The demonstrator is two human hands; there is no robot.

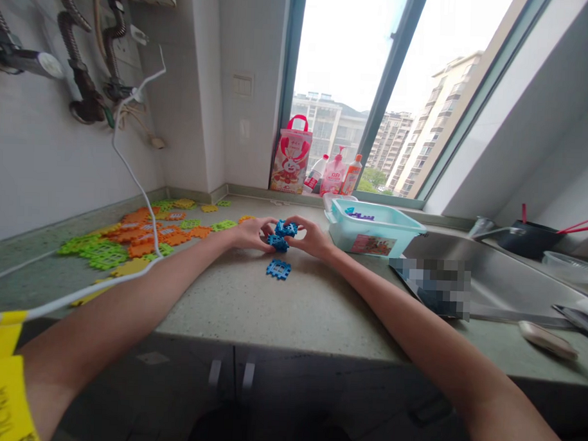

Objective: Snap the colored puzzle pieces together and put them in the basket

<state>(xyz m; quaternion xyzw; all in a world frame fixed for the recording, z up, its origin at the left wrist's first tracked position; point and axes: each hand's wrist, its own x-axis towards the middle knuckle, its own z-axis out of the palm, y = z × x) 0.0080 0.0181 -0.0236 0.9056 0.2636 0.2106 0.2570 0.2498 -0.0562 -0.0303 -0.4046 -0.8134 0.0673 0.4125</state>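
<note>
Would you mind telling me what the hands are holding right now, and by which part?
Both hands, left and right, hold a cluster of joined blue interlocking tiles by its opposite outer edges, just above the countertop.

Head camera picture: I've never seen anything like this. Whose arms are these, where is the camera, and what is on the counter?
No machine here: these are a person's two bare arms, filmed by a camera worn on their head, looking forward and down. The left hand and right hand together hold a cluster of blue tiles just above the counter. One loose blue tile lies below them. To the left lie orange, green and yellow tiles. To the right stands a pale tub, then a sink. Bottles and a bag stand at the window.
</note>
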